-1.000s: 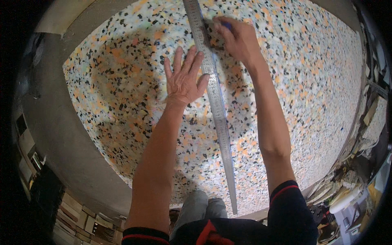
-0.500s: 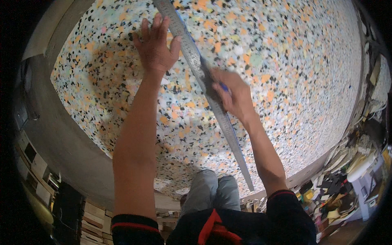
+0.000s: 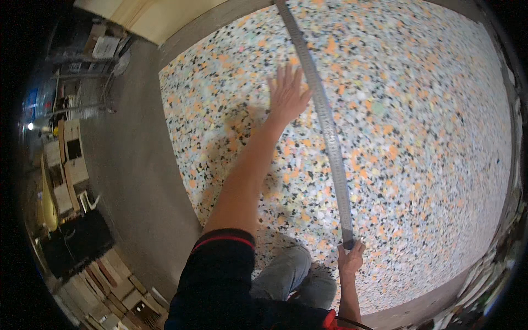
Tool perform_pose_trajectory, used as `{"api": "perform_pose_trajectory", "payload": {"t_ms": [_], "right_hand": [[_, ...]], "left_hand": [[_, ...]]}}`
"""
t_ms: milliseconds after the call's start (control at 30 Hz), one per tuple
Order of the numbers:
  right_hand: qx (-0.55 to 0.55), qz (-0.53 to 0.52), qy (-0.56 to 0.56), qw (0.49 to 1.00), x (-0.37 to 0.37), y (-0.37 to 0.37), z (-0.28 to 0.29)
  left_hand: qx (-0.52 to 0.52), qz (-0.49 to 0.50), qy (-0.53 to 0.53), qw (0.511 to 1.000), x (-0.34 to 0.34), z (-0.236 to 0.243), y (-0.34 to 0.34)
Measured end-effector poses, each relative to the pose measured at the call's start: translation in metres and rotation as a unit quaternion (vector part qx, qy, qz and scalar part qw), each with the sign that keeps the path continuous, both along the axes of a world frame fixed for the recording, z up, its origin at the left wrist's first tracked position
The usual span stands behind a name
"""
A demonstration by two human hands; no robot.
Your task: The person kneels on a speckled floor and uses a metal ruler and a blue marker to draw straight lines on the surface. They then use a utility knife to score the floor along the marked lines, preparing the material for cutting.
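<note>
A long steel ruler (image 3: 331, 144) lies lengthwise across a large speckled foam sheet (image 3: 418, 181) flecked with orange, black and pale green. My left hand (image 3: 287, 94) is spread over the sheet, just left of the ruler's far half, its fingers apart and slightly blurred. At the ruler's near end, my right hand (image 3: 351, 260) closes thumb and fingers about the tip. Whether anything else sits in that palm is hidden.
The sheet rests on a grey surface (image 3: 132, 137). Wooden blocks and boards (image 3: 110, 286) are stacked at lower left, beside a black panel (image 3: 77, 242). A pale wooden board (image 3: 159, 19) borders the far left. My knees (image 3: 283, 272) are at the near edge.
My right hand, which held a small blue object at the ruler's middle, has moved to its near end. The ruler now lies less slanted in view. The view has shifted, showing more on the left.
</note>
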State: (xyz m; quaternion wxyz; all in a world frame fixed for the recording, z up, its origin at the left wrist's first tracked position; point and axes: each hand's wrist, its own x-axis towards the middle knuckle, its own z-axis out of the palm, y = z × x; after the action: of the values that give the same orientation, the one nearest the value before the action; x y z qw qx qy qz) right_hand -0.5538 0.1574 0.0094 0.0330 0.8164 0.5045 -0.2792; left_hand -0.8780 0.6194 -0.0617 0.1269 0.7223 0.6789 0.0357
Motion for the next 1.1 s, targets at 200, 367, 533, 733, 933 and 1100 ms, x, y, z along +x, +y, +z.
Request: {"api": "perform_pose_trajectory", "payload": {"t_ms": [200,367,533,733,933,1100], "right_hand": [[0.025,-0.009,0.017,0.999,0.004,-0.003,-0.018],[0.071,0.033,0.042,0.996,0.003,-0.025,-0.009],[0.014,0.064,-0.006,0.998,0.005,-0.069,-0.001],[-0.002,-0.022,0.068,0.997,0.041,-0.081,-0.010],[0.051,-0.052,0.035,0.997,0.031,-0.132,0.107],[0.153,-0.027,-0.060,0.986,-0.018,-0.210,0.216]], "left_hand": [[0.017,-0.033,-0.011,0.999,-0.032,-0.005,-0.209],[-0.188,0.028,0.137,0.972,-0.065,0.013,-0.384],[-0.056,-0.007,0.109,0.992,-0.077,0.008,-0.420],[-0.132,0.070,0.004,0.989,-0.062,0.035,-0.414],[-0.229,0.196,-0.353,0.886,-0.017,0.074,-0.457],[-0.348,0.109,-0.582,0.727,0.070,0.141,-0.536]]}}
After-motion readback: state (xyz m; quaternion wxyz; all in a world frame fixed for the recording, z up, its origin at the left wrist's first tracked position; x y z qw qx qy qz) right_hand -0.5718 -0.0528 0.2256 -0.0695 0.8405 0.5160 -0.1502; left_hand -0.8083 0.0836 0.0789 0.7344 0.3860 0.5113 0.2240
